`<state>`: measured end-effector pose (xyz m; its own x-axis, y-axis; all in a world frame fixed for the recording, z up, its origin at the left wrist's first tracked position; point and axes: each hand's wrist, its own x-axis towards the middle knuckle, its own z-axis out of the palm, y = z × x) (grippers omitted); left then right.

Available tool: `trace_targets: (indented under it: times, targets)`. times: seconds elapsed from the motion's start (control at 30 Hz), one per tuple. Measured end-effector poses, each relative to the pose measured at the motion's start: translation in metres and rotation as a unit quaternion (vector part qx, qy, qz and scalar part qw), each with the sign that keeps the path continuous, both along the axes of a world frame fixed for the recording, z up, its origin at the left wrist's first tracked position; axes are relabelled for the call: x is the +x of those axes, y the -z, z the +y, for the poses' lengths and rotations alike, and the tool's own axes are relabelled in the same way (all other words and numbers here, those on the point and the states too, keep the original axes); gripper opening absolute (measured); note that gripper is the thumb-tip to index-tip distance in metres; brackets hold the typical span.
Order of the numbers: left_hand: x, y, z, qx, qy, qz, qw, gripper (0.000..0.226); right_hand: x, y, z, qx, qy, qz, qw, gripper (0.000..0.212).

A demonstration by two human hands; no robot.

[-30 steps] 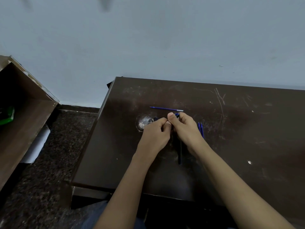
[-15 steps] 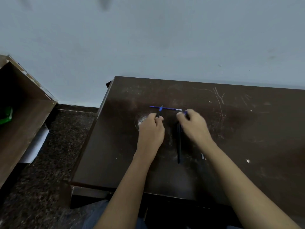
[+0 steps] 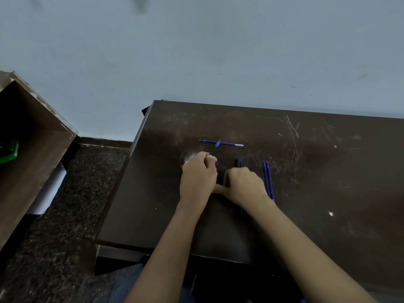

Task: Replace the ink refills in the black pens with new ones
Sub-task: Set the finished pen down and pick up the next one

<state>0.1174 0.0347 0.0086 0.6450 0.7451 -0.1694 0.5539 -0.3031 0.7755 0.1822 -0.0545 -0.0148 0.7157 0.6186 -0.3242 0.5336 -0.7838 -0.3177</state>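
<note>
My left hand [image 3: 197, 176] is closed around a black pen whose blue tip [image 3: 217, 144] pokes out past my fingers, pointing away from me. That tip overlaps a loose blue refill [image 3: 227, 143] lying crosswise on the dark table [image 3: 306, 171]. My right hand [image 3: 242, 184] rests fisted over another black pen [image 3: 237, 163], whose far end shows beyond my knuckles; whether the fingers grip it is unclear. Two more blue refills [image 3: 268, 180] lie side by side just right of my right hand.
The table's left edge [image 3: 131, 158] drops to a dark speckled floor. A brown open cabinet [image 3: 32, 154] stands at the far left with a green item inside. A pale wall rises behind the table.
My right hand has pulled back toward me from the loose refill and settled over the black pen, uncovering the two refills on the right. My left hand has stayed in place with its pen.
</note>
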Motion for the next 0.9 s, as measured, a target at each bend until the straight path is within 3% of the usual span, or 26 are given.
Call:
trace_targets:
  times: [0.1, 0.2, 0.3, 0.4, 0.53, 0.73, 0.9]
  targets:
    - [-0.002, 0.001, 0.0, 0.01, 0.015, -0.007, 1.0, 0.021, 0.013, -0.001, -0.004, 0.176, 0.102, 0.023, 0.979, 0.03]
    - [-0.005, 0.001, -0.001, 0.031, 0.06, -0.009, 0.998, 0.015, 0.019, -0.003, -0.002, 0.296, 0.18, 0.098, 0.933, 0.044]
    - [-0.004, 0.001, -0.003, 0.035, 0.125, -0.029, 0.991, 0.013, 0.019, -0.003, 0.0, 0.315, 0.225, 0.182, 0.904, 0.065]
    - [-0.002, 0.002, -0.005, 0.035, 0.162, -0.038, 0.985, 0.01, 0.02, -0.003, -0.001, 0.309, 0.234, 0.2, 0.9, 0.06]
    - [-0.001, 0.001, -0.008, 0.0, 0.166, -0.013, 0.986, 0.027, 0.021, -0.004, 0.001, 0.31, 0.22, 0.219, 0.899, 0.052]
    - [0.002, -0.005, -0.007, -0.156, 0.132, -0.034, 0.978, 0.038, 0.02, -0.01, -0.002, 0.363, 0.137, 0.225, 0.894, 0.054]
    - [0.001, -0.017, -0.005, -0.307, 0.141, -0.044, 0.94, 0.036, 0.021, -0.015, -0.006, 0.435, 0.084, 0.249, 0.861, 0.049]
